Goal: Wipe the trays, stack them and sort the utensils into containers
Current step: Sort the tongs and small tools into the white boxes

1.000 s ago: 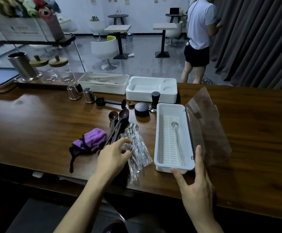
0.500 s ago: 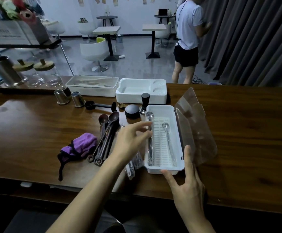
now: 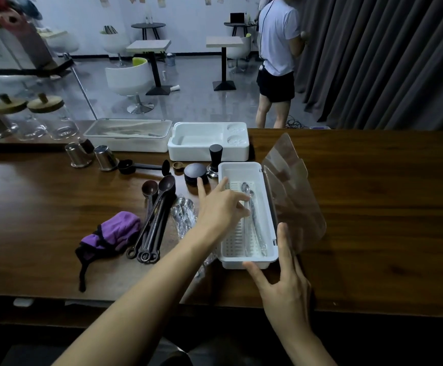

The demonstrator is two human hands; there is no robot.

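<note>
Your left hand (image 3: 223, 207) hangs over the white container (image 3: 241, 169), thumb and forefinger extended, other fingers bent onto two wrapped spoons (image 3: 254, 223) lying inside; whether they pinch one cannot be told. Your right hand (image 3: 285, 283), fingers straight, braces the container's near end beside its raised clear lid (image 3: 294, 196).

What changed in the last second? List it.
The left hand carried a spoon from the wrapped pile rightward into the white container, which now holds two spoons, not one. The right hand stayed at its near end; the lid stayed open.
</note>
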